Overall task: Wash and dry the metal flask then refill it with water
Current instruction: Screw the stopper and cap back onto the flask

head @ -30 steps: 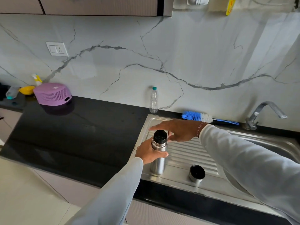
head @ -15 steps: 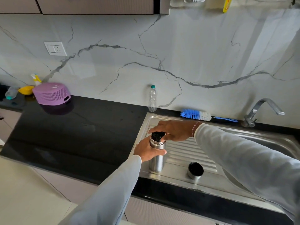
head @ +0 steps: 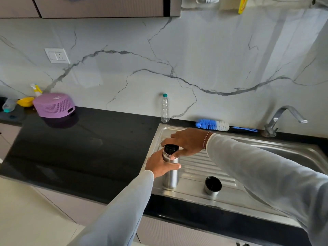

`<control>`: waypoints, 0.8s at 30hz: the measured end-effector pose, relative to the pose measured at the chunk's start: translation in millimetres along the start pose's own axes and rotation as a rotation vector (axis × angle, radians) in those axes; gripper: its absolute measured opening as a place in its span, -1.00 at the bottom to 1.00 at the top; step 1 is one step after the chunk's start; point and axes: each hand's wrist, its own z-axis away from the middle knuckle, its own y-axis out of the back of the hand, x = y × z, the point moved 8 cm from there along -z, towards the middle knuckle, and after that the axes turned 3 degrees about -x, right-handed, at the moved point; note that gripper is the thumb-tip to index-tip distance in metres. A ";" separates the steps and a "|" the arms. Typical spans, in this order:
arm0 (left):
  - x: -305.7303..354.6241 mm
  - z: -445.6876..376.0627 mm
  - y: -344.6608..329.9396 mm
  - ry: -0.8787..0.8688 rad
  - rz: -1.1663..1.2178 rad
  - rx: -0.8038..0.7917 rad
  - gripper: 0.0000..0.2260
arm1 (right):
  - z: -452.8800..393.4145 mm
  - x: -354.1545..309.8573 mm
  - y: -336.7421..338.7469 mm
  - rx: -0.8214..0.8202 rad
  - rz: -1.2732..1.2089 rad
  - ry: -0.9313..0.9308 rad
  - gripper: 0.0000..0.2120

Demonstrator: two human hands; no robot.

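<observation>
Our left hand [head: 160, 165] was wrapped around the upper body of the metal flask [head: 170, 172], clamped firm. Our right hand [head: 186, 142] sat over the black stopper [head: 170, 149], thumb and fingers pinching its rim; couldn't tell whether it was being loosened or tightened. Hands close together, one above the other on the same object.

The flask stood upright on the ribbed drainboard [head: 204, 166] of the steel sink [head: 292, 151], near its left edge. Long axis vertical, mouth end up, base flat on the metal. Its outer cup lid [head: 213, 186] was already off, parked open side up on the drainboard to the right, apart from the flask.

Progress, as we judged it: early. Outer lid off, stopper still seated. No water visible from the tap [head: 282, 118], bottle brush [head: 213, 125] lay untouched behind the sink against the wall. No drying cloth in view. Washing, drying and refill all appeared still ahead.
</observation>
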 end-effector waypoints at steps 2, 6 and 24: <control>-1.0 1.0 0.4 0.005 0.006 0.013 -0.47 | -0.5 -2.3 -2.2 -0.026 -0.047 0.008 -0.47; -0.4 3.8 0.2 -0.025 0.031 0.049 -0.48 | -4.4 -2.0 -2.0 0.023 -0.096 -0.079 -0.43; 1.4 2.7 -1.6 -0.064 0.036 0.110 -0.47 | 11.7 13.4 -12.4 0.162 -0.192 -0.583 -0.20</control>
